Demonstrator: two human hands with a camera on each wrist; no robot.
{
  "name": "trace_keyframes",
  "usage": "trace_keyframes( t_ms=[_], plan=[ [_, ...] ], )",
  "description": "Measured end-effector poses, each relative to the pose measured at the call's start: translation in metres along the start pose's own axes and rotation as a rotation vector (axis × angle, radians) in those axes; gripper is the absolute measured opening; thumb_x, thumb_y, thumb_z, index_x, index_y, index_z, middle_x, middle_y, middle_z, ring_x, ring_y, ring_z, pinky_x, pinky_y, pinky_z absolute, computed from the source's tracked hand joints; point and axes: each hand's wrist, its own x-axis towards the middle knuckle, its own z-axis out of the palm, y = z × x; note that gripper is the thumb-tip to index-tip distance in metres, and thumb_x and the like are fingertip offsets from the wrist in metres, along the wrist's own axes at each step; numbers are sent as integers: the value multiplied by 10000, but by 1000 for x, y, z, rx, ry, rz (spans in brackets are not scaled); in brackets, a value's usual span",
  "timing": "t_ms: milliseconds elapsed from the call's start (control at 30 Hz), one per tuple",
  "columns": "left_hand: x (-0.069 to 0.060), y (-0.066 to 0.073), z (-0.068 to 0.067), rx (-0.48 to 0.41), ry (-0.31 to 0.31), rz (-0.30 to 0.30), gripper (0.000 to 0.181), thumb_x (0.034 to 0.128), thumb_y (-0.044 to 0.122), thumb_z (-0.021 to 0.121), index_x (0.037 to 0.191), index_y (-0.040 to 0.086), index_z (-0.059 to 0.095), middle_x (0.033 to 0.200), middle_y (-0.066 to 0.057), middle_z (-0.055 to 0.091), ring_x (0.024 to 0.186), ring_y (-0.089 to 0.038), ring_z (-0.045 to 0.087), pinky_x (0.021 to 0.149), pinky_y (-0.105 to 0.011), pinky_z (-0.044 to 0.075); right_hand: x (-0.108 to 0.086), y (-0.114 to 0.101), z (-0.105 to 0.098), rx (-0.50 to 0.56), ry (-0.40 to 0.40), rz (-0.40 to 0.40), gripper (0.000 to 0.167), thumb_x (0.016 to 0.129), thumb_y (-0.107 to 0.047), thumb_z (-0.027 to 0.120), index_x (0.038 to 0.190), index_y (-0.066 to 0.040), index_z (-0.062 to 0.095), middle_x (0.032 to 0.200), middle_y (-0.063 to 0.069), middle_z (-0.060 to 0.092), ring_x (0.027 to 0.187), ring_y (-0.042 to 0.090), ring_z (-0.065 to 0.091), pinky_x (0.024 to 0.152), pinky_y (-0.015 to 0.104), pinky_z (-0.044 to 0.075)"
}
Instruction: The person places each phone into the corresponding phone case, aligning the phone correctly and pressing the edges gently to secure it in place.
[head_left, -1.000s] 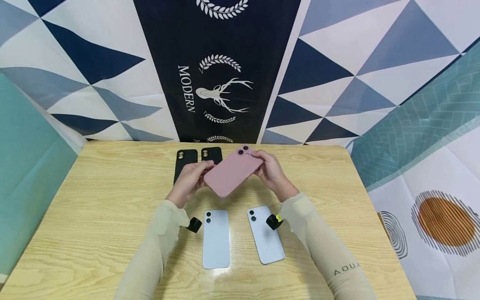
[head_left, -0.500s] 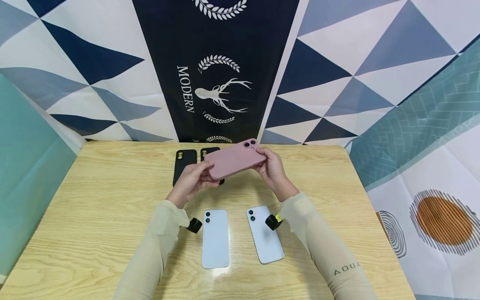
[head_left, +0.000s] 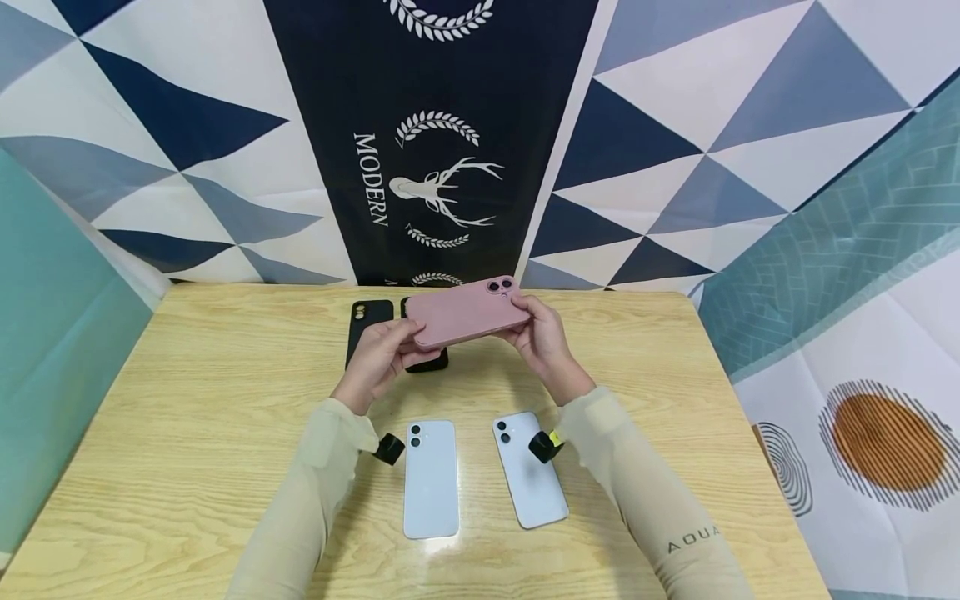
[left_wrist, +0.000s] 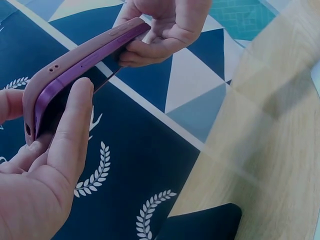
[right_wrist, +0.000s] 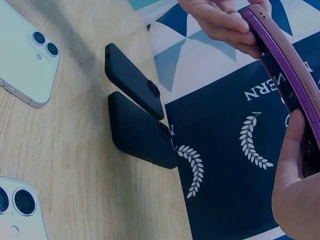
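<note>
One pink case (head_left: 467, 312) partly hides a black case (head_left: 429, 364).

Two hands (head_left: 381, 357) (head_left: 546, 346), two white phones (head_left: 431, 483) (head_left: 536, 490), two black cases (right_wrist: 132, 80) (right_wrist: 140, 131), one pink-cased phone (head_left: 467, 313)

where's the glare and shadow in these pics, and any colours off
Head view: bright glare on the wooden table at the near end of the left white phone, none on the pink phone case; left wrist view: bluish cast, soft-edged shadow across the wooden table; right wrist view: bluish too, soft shadow between the upper white phone and the upper black phone case.
</note>
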Motion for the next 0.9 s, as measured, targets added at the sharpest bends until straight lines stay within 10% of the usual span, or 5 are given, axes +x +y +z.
trace_keyframes(
  t_ms=[533, 900],
  plan=[
    [4, 0, -2, 2, 88, 5, 164, 949, 52, 476, 1060, -19, 574, 834, -4, 722, 796, -108, 702, 726, -252, 582, -3, -1, -7, -38, -140, 23, 453, 983, -94, 360, 1414, 41, 321, 925, 1, 720, 876, 127, 691, 733, 305, 586],
    [4, 1, -6, -33, 154, 18, 321, 957, 65, 460, 1223, -115, 468, 824, -8, 721, 777, -91, 699, 708, -232, 579, -8, -1, -18, -428, -230, 51, 470, 978, -427, 419, 772, -38, 583, 617, 13, 637, 514, 112, 607, 516, 227, 534]
  ],
)
